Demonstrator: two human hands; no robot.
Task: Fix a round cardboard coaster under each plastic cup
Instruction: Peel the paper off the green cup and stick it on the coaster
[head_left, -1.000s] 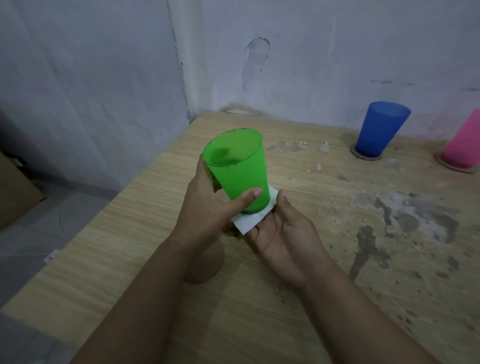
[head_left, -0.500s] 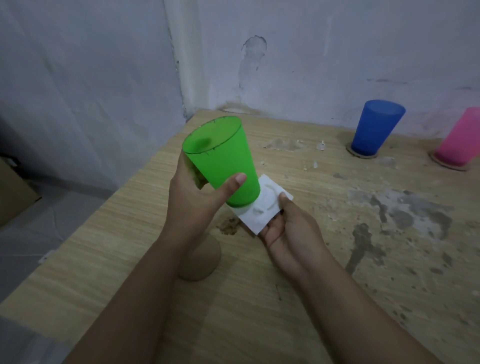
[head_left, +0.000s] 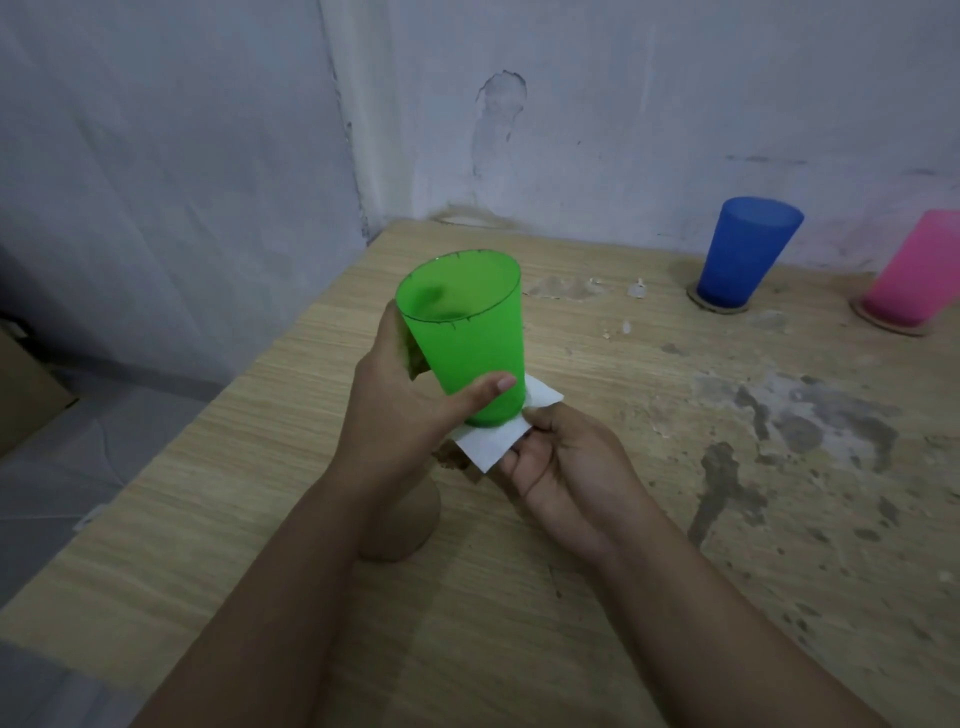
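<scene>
My left hand (head_left: 400, 410) grips a green plastic cup (head_left: 467, 338) near its base and holds it upright above the table. Under the cup's bottom sits a white square sheet (head_left: 493, 439), pinched at its near corner by my right hand (head_left: 566, 467). A round brown cardboard coaster (head_left: 410, 525) lies on the table below my left wrist, partly hidden by my forearm. At the back right a blue cup (head_left: 743, 254) stands on a coaster (head_left: 719, 307), and a pink cup (head_left: 919, 275) stands on another coaster (head_left: 883, 323).
The wooden table (head_left: 649, 519) has stained, worn patches on its right half. Its left edge drops to a grey floor (head_left: 78, 467). White walls close off the back and left. A cardboard box corner (head_left: 26, 395) shows at the far left.
The green cup has moved right and back over the white sheet, covering the part that was exposed half a second ago. My right hand still holds the sheet.
</scene>
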